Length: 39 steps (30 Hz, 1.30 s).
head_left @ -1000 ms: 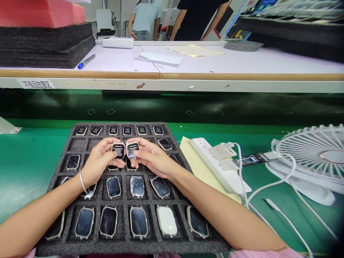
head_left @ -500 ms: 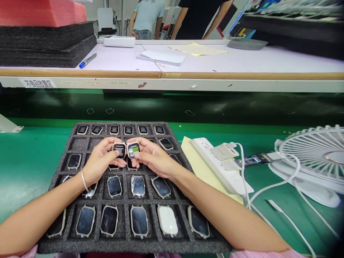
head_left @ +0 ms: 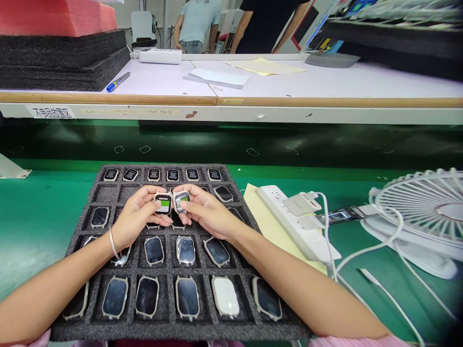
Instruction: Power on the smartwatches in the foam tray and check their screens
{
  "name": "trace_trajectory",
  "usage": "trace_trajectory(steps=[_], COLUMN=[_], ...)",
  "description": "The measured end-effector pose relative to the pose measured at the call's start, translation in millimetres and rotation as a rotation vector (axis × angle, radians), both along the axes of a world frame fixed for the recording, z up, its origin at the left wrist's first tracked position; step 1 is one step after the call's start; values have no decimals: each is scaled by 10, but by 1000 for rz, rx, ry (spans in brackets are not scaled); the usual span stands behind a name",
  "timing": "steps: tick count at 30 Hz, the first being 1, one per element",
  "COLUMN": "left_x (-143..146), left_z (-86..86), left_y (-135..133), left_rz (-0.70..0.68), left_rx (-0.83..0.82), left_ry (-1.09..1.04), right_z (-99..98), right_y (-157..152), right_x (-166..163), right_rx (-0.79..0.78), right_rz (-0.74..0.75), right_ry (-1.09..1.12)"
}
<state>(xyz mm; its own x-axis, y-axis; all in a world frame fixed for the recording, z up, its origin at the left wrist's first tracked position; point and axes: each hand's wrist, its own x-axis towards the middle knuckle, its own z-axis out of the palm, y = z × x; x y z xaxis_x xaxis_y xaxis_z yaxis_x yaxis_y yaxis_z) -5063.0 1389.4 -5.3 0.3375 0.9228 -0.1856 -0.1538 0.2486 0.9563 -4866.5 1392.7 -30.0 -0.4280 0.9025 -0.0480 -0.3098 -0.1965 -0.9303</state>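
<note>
My left hand [head_left: 139, 212] pinches a strapless smartwatch [head_left: 164, 204] whose lit screen shows a green and white pattern; the thumb lies on its left edge. Beside it, my right hand [head_left: 204, 209] grips a second smartwatch [head_left: 181, 200], also lit with some green, with the thumb over its lower right part. Both watches are held side by side above a dark foam tray [head_left: 108, 193]. In the tray's pockets lie several more watch bodies, such as one with a dark screen [head_left: 187, 297] and one lying white side up [head_left: 225, 296]. The far row has lit text screens.
To the right are a white power strip [head_left: 269, 197] with a charger [head_left: 303, 204], white cables [head_left: 379, 243] and a white fan [head_left: 434, 209]. A raised shelf [head_left: 152, 83] crosses behind, holding black foam [head_left: 61, 60], a pen [head_left: 118, 82] and papers [head_left: 217, 77]. Two people stand beyond.
The watch in my left hand has switched from white text on black to a green and white screen. Both hands have shifted very slightly to the right.
</note>
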Motion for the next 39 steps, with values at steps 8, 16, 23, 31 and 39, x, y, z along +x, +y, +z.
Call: trace_trajectory(steps=[8,16,23,31,39], left_x=[-22,-10,-7,-27,-10], left_z=[19,43,34,20,-3], left_y=[-4,-18,-13,-9,7], left_rz=[-26,-30,-21,-10,7], left_rx=[-18,-21,-13,2,25], left_ry=[-23,-14,-2,-16,13], right_z=[-3,-12,-4,10,-15], right_y=[-3,-13,-15,-17,-11], right_x=[13,10,18,29,19], right_rx=[-33,37,51,17,28], right_rz=[-1,6,15,52,43], right_ry=[6,-37,-40,15,17])
